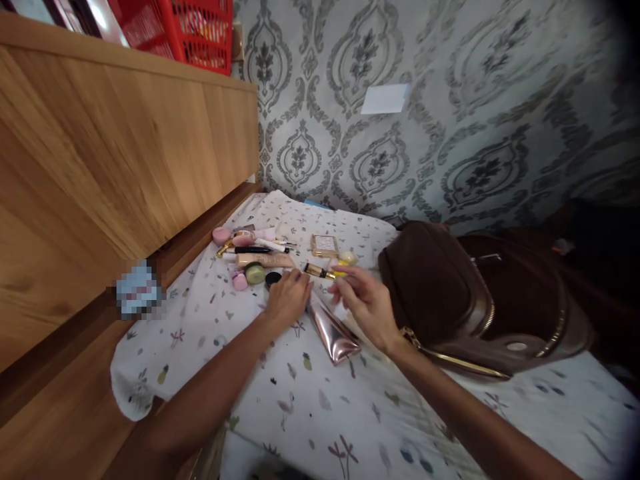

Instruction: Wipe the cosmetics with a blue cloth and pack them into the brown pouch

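My right hand point(367, 303) has its fingers pinched at the end of a small cosmetic tube point(316, 270) with dark and gold parts. A bit of yellow shows by those fingertips. My left hand point(290, 293) is closed, fingers bent, close to the tube's other end; what they grip, if anything, is hidden. Between my hands a shiny rose-gold squeeze tube point(335, 333) lies on the patterned cloth. Just beyond my left hand are a round black lid point(273, 279), a green-lidded jar point(255, 272) and a beige tube point(265, 259).
A brown bag point(435, 287) with gold zips stands at the right. More makeup, including a black pen point(255, 250), a pink round item point(221, 235) and a compact point(325, 245), lies farther back. A wooden cabinet point(150, 147) borders the left, with a red basket point(205, 33) on top.
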Demonstrator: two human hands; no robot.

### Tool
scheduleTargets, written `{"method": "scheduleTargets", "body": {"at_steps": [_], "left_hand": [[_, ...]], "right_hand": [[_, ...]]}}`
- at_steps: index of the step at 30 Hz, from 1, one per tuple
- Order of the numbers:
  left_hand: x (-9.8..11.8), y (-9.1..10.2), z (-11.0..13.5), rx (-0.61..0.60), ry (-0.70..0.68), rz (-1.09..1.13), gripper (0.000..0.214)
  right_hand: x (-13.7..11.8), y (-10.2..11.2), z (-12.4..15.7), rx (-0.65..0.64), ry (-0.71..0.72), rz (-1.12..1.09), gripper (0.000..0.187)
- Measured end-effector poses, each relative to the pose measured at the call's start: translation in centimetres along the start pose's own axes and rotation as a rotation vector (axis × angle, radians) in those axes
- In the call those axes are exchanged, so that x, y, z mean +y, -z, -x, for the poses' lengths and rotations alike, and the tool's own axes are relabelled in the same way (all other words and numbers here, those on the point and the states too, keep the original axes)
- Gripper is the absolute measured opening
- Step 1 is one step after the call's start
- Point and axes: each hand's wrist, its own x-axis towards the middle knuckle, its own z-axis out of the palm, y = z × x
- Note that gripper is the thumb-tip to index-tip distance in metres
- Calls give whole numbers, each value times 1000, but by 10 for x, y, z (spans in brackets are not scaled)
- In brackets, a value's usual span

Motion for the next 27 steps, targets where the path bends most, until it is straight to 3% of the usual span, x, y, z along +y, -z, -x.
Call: {"method": "scheduleTargets", "body": {"at_steps": [4,6,12,19,27], "left_hand": [[0,1,-2,-44,-10,-36,31],[0,2,-3,-76,-6,-39,31],[1,5,-3,-91,-16,-76,32],[1,6,-3,-101,-21,-74,34],[2,8,-4,-131,-21,-53,35]], "right_hand": [[15,-43,-78,-130,118,226,21],[25,-68,-118,-202,80,474,24],[56,-127,-200,-247,-10,668,37],[77,-150,-239,-334,-139,805,34],[80,-158,-242,-297,-154,871,48]]}}
